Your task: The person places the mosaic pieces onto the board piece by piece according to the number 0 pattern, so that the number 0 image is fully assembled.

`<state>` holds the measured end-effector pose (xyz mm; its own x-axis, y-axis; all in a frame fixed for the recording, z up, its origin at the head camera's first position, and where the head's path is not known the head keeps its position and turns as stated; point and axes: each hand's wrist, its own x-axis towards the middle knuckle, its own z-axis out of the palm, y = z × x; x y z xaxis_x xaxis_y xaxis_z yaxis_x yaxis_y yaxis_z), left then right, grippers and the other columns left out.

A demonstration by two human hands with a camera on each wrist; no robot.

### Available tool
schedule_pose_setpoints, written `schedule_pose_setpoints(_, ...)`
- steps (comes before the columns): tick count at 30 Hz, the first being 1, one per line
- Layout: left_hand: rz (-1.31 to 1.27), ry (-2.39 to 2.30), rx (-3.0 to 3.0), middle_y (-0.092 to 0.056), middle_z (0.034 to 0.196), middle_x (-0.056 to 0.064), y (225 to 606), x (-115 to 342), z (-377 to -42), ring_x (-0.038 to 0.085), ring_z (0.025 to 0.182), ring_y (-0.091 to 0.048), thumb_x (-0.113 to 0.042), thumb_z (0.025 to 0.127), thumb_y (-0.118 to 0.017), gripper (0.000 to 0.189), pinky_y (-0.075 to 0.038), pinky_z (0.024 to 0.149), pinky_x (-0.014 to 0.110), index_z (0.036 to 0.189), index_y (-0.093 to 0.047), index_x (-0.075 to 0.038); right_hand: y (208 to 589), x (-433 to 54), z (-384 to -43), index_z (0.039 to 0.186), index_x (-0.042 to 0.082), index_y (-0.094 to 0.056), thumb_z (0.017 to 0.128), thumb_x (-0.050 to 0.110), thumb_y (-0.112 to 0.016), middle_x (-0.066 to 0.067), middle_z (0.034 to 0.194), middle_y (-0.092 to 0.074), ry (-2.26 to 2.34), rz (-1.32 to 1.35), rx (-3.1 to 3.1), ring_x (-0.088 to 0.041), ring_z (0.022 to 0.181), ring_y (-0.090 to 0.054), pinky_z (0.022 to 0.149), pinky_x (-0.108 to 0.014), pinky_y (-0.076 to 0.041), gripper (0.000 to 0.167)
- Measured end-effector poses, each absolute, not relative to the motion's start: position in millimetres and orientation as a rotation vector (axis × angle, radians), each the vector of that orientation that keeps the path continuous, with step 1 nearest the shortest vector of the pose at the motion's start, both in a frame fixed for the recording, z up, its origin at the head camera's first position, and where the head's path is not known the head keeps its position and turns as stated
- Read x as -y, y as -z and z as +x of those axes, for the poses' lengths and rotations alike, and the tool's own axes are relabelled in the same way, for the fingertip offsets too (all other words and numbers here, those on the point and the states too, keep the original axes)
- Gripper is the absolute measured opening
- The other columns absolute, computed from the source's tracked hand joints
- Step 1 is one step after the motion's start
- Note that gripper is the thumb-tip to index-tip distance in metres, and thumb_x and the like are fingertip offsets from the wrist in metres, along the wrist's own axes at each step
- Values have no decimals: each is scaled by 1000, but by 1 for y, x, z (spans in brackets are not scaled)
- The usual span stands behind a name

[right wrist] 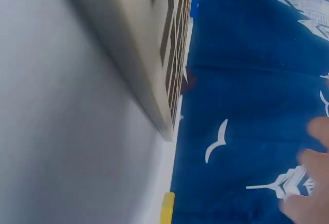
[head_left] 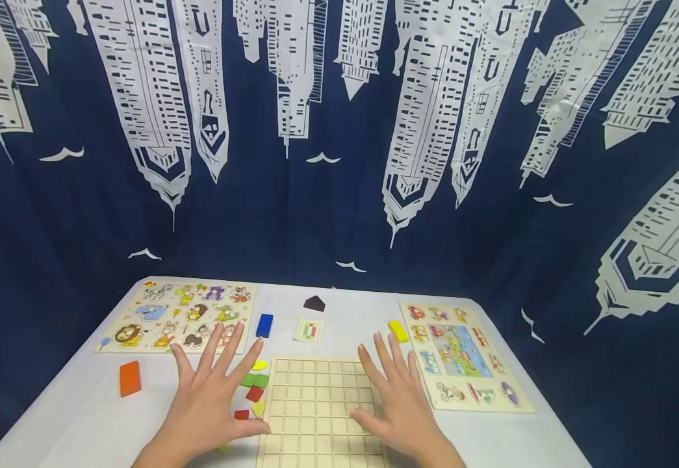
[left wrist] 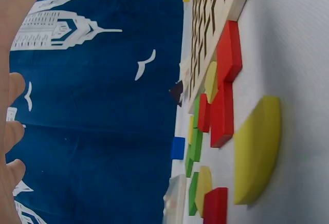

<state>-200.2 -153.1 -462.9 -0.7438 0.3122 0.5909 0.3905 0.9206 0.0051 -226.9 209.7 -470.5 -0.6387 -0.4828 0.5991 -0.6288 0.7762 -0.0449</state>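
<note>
Both hands are spread over the near part of the table. My left hand (head_left: 207, 403), fingers straight and apart, hovers by the left edge of a wooden grid board (head_left: 316, 403) and holds nothing. On the opposite side, my right hand (head_left: 400, 409) is spread the same way over the board's right edge, also holding nothing. Several small red, green and yellow pieces lie along the board's left side, partly hidden by the left hand; a red piece (left wrist: 222, 115) and a yellow curved piece (left wrist: 258, 150) show in the left wrist view. Beyond the board lies a small patterned card (head_left: 309, 330).
An animal puzzle board (head_left: 184, 315) lies back left, a vehicle puzzle board (head_left: 462, 354) at right. Separate blocks are around: orange (head_left: 130, 378), blue (head_left: 264, 325), yellow (head_left: 398, 331) and a dark five-sided one (head_left: 314, 303). A navy curtain (head_left: 292, 221) hangs behind the white table.
</note>
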Motion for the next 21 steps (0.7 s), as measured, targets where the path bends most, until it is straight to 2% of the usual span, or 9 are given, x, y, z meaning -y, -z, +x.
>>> schedule_pose_setpoints(3,-469,241,2488,-25,170,4,463,155,-202,37,155,-20,-83,69,-72,109,18,109,79,159,-40,-31,477,-217,-230,162,23,-32,87,47,-74,-9,171,-23,-467,798,2475,-43,145,-42,107,-71,-36,89)
schedule_pose_setpoints(4,-447,275,2501,-36,166,4,463,156,-203,35,152,-27,-77,75,-74,97,12,112,78,155,-46,-30,480,-219,-231,162,25,-33,89,43,-74,-6,170,-25,-527,765,2514,-40,143,-46,106,-67,-41,85)
schedule_pose_setpoints(6,-387,351,2525,-55,151,2,462,158,-204,32,142,-44,-58,84,-78,71,-9,118,74,145,-60,-28,486,-223,-234,159,25,-40,94,38,-72,-3,166,-34,-661,688,2587,-34,139,-52,106,-60,-46,74)
schedule_pose_setpoints(8,-312,412,2574,-69,130,2,460,160,-204,29,125,-58,-42,87,-80,48,-34,111,63,132,-70,-25,492,-227,-237,154,22,-49,96,36,-70,-3,160,-44,-771,608,2649,-29,139,-54,109,-54,-45,63)
schedule_pose_setpoints(10,-230,463,2666,-73,109,-2,457,164,-205,23,104,-64,-35,88,-81,34,-50,93,51,120,-76,-23,496,-229,-240,146,18,-59,97,35,-70,-3,154,-53,-817,556,2716,-26,139,-55,110,-49,-45,53)
schedule_pose_setpoints(12,-164,521,2786,-69,92,-5,456,168,-205,18,83,-62,-33,87,-82,26,-51,73,42,111,-77,-21,500,-230,-243,139,14,-65,97,34,-69,-4,148,-59,-825,550,2780,-25,136,-57,110,-49,-45,46)
schedule_pose_setpoints(15,-99,617,2966,-58,70,-7,457,175,-205,13,63,-51,-37,84,-84,19,-42,58,31,91,-73,-23,502,-232,-244,133,13,-69,97,32,-69,-2,146,-61,-802,572,2857,-25,134,-59,108,-49,-47,41)
schedule_pose_setpoints(18,-85,686,3108,-54,60,-6,459,180,-203,14,58,-49,-45,75,-89,33,-35,58,30,77,-64,-24,502,-232,-245,130,11,-71,97,32,-69,-1,146,-60,-773,606,2880,-25,133,-60,107,-49,-48,39)
schedule_pose_setpoints(21,-109,714,3197,-55,59,-4,461,181,-199,15,61,-50,-49,65,-94,43,-34,59,31,72,-61,-23,502,-233,-243,128,11,-72,97,31,-70,-1,146,-60,-766,613,2878,-25,132,-61,106,-49,-49,37)
